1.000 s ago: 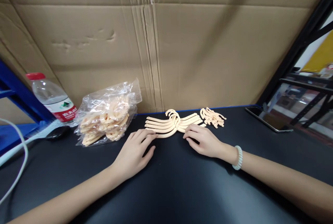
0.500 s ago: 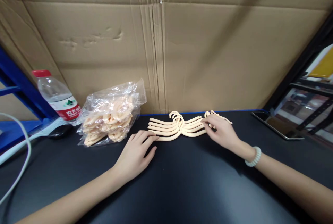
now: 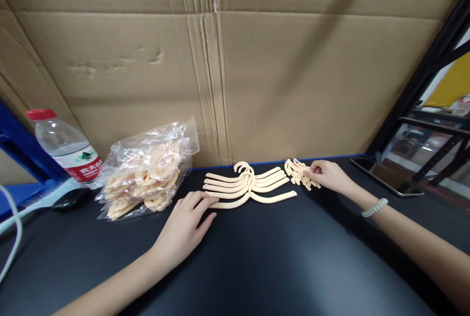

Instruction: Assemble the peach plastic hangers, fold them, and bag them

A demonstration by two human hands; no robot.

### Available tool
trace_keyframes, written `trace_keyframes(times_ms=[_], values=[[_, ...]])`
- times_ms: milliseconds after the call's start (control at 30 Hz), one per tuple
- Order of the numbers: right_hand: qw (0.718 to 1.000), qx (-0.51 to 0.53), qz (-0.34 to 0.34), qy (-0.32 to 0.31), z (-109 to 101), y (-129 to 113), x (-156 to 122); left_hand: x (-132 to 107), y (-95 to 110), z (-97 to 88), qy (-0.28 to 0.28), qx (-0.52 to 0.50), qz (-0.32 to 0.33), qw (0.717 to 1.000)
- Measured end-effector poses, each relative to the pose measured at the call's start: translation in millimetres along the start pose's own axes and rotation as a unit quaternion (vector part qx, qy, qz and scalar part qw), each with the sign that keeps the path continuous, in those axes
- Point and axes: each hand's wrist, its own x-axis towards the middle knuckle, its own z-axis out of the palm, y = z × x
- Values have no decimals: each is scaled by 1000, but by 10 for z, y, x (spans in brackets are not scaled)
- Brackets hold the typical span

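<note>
Several cream clothes hangers (image 3: 242, 189) lie nested on the black tabletop, their curved hooks bunched at the back. The front hanger sits a little apart from the others. Stretched out flat, the fingers of my left hand (image 3: 185, 223) touch this front hanger's left end. To the right of the hangers is a small pile of cream-coloured thin pieces (image 3: 298, 174). My right hand (image 3: 328, 176), with a pale coiled band on its wrist, is at the pile's right edge, thumb and fingertips pinched together. Whatever is between those fingertips is too small to make out.
A clear plastic bag (image 3: 147, 171) of cream parts stands at left. Behind it are a red-capped water bottle (image 3: 64, 147) and a black mouse-like object (image 3: 71, 199). A phone (image 3: 385, 177) lies at right. A cardboard wall (image 3: 312, 85) closes off the back.
My right hand has moved right, off the hangers' right ends to the small pieces, uncovering both. The left hand stays at the front hanger. The whole view has shifted slightly.
</note>
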Motion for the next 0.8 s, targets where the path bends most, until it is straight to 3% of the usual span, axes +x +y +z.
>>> trace_keyframes(times_ms=[300, 600, 700, 800], values=[[998, 60, 29, -15, -49, 4, 19, 29, -2, 16, -24, -28, -9, 999], [985, 163, 44, 38, -222, -87, -8, 27, 38, -12, -4, -64, -4, 998], [973, 229, 34, 16, -226, -203, -56, 14, 36, -13, 2, -81, -9, 997], [947, 314, 24, -55, -179, -377, -153, -4, 20, 1, 13, -98, -21, 995]])
